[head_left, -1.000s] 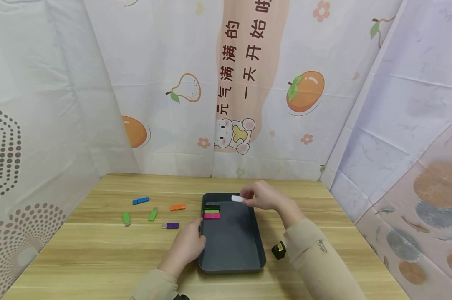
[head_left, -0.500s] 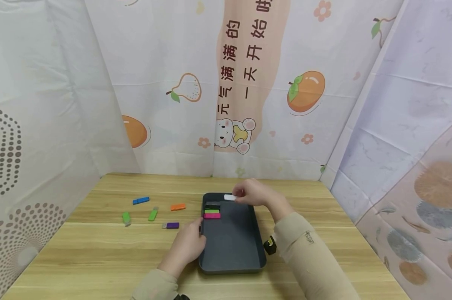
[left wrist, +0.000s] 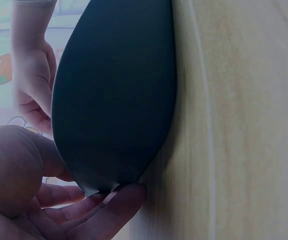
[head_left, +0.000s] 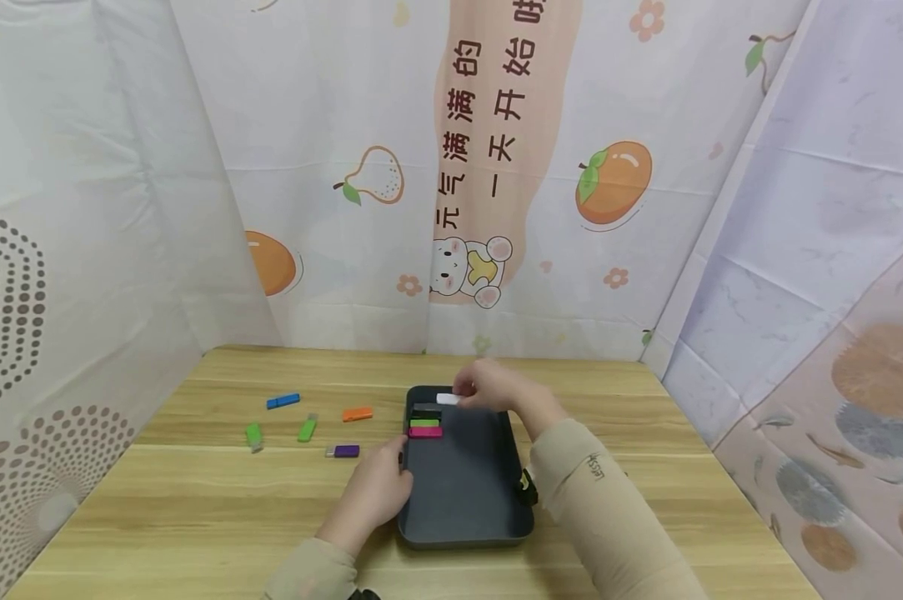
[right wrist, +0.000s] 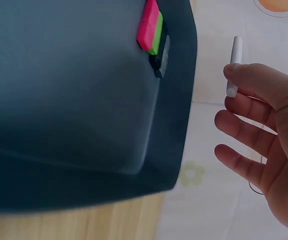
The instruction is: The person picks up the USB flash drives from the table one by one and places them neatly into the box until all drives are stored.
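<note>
My right hand (head_left: 492,387) pinches a slim white USB flash drive (head_left: 447,399) between thumb and index finger, over the far end of a dark grey tray (head_left: 466,487). In the right wrist view the white drive sticks out past the thumb, and the other fingers are spread apart. My left hand (head_left: 376,483) holds the tray's left side; its fingertips lie along the outer wall in the left wrist view. Inside the tray's far left corner lie a pink flash drive (head_left: 425,432), a lime green one (head_left: 424,423) and dark ones (head_left: 425,413), side by side.
Left of the tray on the wooden table (head_left: 196,517) lie loose flash drives: blue (head_left: 283,401), orange (head_left: 357,414), purple (head_left: 346,451) and two green ones, one nearer the middle (head_left: 307,428) and one further left (head_left: 253,435). A printed curtain (head_left: 331,275) hangs behind the table.
My right hand has moved left with the white flash drive, from the tray's far right corner toward the row of drives. The left hand and tray stay put.
</note>
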Action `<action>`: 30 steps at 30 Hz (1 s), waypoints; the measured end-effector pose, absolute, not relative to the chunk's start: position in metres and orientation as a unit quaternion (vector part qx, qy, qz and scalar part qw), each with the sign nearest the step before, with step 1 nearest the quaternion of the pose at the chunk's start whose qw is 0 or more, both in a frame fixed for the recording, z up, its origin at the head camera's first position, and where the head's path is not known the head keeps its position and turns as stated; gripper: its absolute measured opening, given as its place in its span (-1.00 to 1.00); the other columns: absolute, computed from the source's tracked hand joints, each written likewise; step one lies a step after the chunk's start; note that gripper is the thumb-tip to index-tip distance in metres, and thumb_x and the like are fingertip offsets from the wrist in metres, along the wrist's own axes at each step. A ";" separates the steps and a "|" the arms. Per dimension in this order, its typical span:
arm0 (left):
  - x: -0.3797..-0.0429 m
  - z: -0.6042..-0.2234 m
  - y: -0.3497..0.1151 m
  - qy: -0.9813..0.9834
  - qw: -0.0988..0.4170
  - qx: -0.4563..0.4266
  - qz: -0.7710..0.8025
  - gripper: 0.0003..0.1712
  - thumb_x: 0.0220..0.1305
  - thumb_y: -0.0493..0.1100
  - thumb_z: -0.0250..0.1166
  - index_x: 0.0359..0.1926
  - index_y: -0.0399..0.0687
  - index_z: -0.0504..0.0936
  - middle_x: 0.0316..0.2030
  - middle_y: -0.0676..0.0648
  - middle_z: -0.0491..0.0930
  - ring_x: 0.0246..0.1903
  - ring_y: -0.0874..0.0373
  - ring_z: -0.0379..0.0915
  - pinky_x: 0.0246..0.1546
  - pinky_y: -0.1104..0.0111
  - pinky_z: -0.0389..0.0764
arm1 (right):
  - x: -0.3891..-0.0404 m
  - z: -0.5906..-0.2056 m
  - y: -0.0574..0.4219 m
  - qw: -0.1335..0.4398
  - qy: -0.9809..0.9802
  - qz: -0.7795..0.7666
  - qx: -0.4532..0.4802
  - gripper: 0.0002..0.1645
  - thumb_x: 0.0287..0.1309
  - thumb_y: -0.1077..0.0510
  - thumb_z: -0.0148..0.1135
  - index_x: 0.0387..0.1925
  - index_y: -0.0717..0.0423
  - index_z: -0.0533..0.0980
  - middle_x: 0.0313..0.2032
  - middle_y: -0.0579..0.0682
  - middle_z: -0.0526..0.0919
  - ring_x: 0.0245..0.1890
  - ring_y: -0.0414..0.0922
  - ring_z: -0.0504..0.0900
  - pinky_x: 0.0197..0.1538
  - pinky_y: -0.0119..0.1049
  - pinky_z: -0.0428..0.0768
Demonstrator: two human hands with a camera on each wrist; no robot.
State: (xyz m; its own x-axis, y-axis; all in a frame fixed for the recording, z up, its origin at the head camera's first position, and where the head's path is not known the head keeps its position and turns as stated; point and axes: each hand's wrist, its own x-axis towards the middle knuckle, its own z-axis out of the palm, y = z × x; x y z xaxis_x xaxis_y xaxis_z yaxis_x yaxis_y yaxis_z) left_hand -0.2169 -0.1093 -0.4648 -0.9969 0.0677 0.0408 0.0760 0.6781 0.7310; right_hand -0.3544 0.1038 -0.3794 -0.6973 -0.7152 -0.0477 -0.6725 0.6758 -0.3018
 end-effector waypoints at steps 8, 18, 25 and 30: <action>-0.217 -0.464 -0.110 -0.916 0.003 -0.041 -0.399 -0.40 0.28 -0.36 0.28 0.33 -0.46 0.43 0.22 -0.39 0.52 0.19 -0.20 0.50 0.14 -0.13 0.54 | -0.353 -0.394 0.092 0.104 0.913 -0.133 -0.371 -0.95 0.23 0.12 0.43 -0.27 -0.05 0.70 -0.38 -0.24 0.62 -0.35 -0.24 0.56 -0.19 -0.32 0.61; -0.216 -0.464 -0.110 -0.916 0.000 -0.045 -0.398 -0.40 0.28 -0.36 0.28 0.33 -0.46 0.43 0.19 -0.39 0.54 0.16 -0.16 0.52 0.13 -0.12 0.55 | -0.349 -0.407 0.081 0.110 0.913 -0.109 -0.378 -0.92 0.22 0.11 0.44 -0.26 -0.02 0.71 -0.38 -0.25 0.64 -0.33 -0.29 0.58 -0.16 -0.35 0.62; -0.217 -0.465 -0.110 -0.917 0.002 -0.046 -0.397 -0.40 0.28 -0.36 0.28 0.33 -0.46 0.43 0.20 -0.39 0.53 0.19 -0.21 0.50 0.14 -0.12 0.54 | -0.347 -0.416 0.075 0.121 0.910 -0.105 -0.381 -0.92 0.22 0.12 0.43 -0.24 0.00 0.71 -0.36 -0.23 0.64 -0.34 -0.28 0.57 -0.17 -0.32 0.63; -0.218 -0.465 -0.111 -0.918 0.003 -0.047 -0.394 -0.40 0.27 -0.36 0.28 0.32 -0.46 0.44 0.19 -0.39 0.54 0.19 -0.20 0.50 0.14 -0.12 0.54 | -0.345 -0.423 0.070 0.125 0.914 -0.090 -0.376 -0.89 0.22 0.08 0.43 -0.22 -0.04 0.72 -0.38 -0.28 0.62 -0.36 -0.30 0.56 -0.16 -0.31 0.61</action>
